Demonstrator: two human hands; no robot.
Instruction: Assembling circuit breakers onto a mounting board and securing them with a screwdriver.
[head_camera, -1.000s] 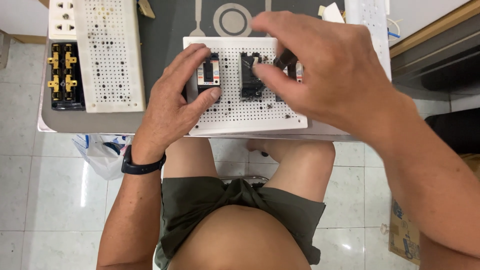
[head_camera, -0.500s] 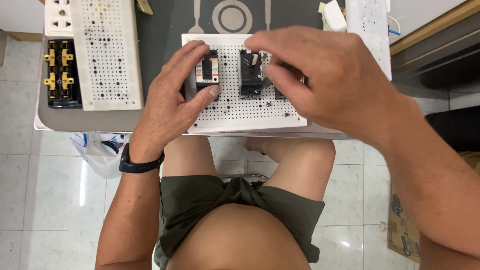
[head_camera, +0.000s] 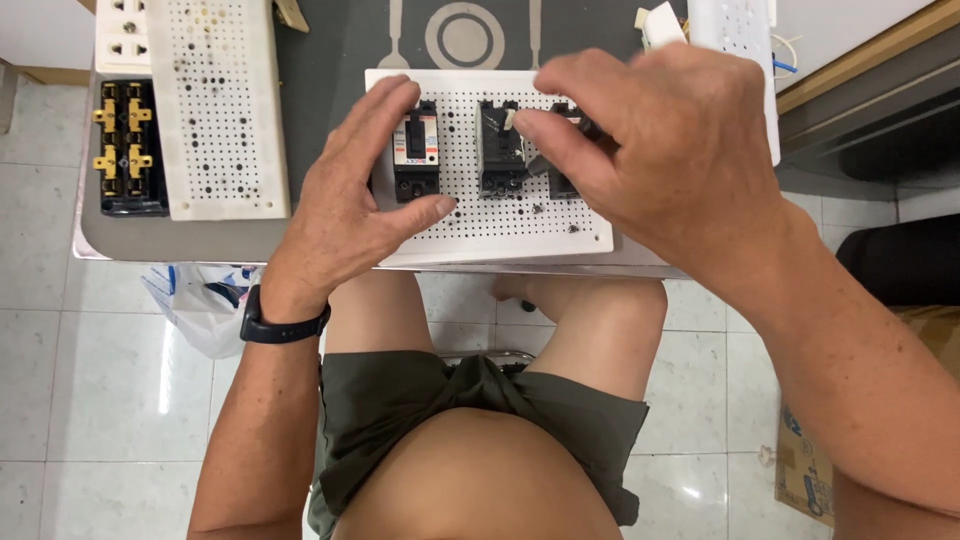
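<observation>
left hand (head_camera: 345, 205): I have it spread open, flat on the white perforated board (head_camera: 470, 220), thumb along the near edge, fingers by the left breaker (head_camera: 416, 152); grips nothing.
right hand (head_camera: 665, 150): fingers curled, pinching at the third breaker (head_camera: 565, 180), 3 o'clock of the middle breaker (head_camera: 500, 148); hold hidden.
tip: I'd keep the board pinned and press square.
far left, 10 o'clock: second perforated board (head_camera: 215, 110); black block with brass terminals (head_camera: 128, 150).
containers: plastic bag (head_camera: 200, 300) on the floor, contents unclear.
</observation>
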